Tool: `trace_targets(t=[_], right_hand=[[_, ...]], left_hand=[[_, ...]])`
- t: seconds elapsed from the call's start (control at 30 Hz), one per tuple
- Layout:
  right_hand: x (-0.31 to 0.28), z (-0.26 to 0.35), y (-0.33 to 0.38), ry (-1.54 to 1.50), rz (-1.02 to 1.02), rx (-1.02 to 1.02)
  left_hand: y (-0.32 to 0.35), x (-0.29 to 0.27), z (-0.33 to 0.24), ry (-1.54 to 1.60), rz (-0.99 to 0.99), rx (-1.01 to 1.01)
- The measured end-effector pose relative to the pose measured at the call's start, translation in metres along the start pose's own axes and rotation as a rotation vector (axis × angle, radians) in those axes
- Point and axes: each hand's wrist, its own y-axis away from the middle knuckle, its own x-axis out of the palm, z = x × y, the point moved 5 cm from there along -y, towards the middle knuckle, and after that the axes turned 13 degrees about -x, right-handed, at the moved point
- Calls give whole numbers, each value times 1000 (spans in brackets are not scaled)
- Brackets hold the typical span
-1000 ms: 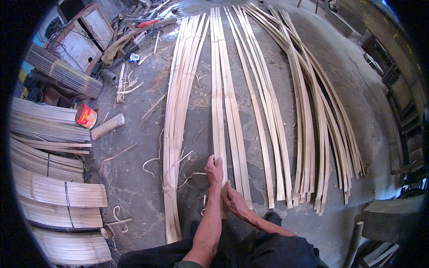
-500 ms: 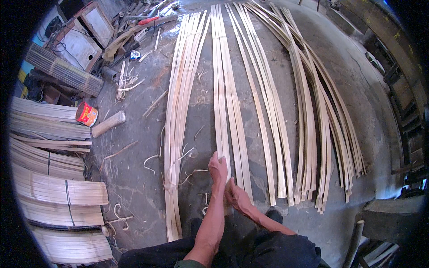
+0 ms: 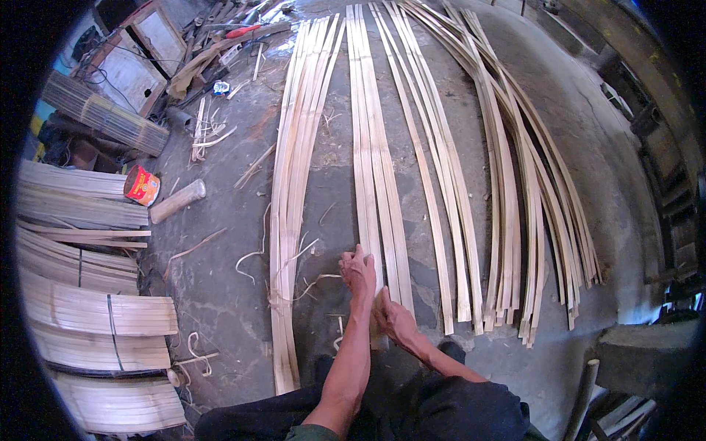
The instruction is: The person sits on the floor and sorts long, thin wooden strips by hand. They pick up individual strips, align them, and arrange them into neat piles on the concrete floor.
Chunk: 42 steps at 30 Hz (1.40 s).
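Observation:
Long, pale bamboo strips [image 3: 365, 169] run away from me along the floor in the middle, side by side. My left hand [image 3: 358, 272] is closed around the left edge of these strips near their close end. Just nearer and to the right, my right hand [image 3: 397, 322] grips the same strips from the other side, fingers curled. The strips' near end shows partly below my hands. A separate group of bamboo strips [image 3: 287, 213] lies to the left. Several narrower strips [image 3: 450, 213] lie to the right.
Crossing bundles of strips [image 3: 507, 220] spread farther right. Tied bundles of short slats [image 3: 103, 312] are stacked at left, near a red and yellow can [image 3: 142, 186] and a wooden cylinder [image 3: 179, 201]. Thin shavings [image 3: 254, 257] litter the floor. A concrete block [image 3: 647, 360] stands at right.
Both hands have shifted slightly right, and the near part of the middle strips has moved right with them. My left fingers have changed their hold a little.

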Motion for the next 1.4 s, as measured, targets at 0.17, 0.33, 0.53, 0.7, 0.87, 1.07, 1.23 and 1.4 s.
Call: trace_targets(t=[0.17,0.33,0.53,0.7,0.87,1.07,1.23,1.4], right_hand=[[-2,-6,-2,73,72,83],[-56,42,-4,162,119,105],[-52,18,2,331,-193,-186],[-24,19,-2,452,-116,-134],[-21,22,-2,495,-82,-102],[-23,20,1,516,-98,-102],[-35,27,-11,497,-79,-85],[-29,13,6,455,-108,-60]], left_hand=[[10,3,-9,-5,-46,9],[11,-11,-14,6,-101,30],[-5,1,-55,-95,-63,301],[-19,27,-51,-277,11,493],[-18,35,-49,-268,1,547],[-14,34,-60,-288,0,559],[-21,32,-65,-278,15,570],[-9,44,-68,-305,42,560]])
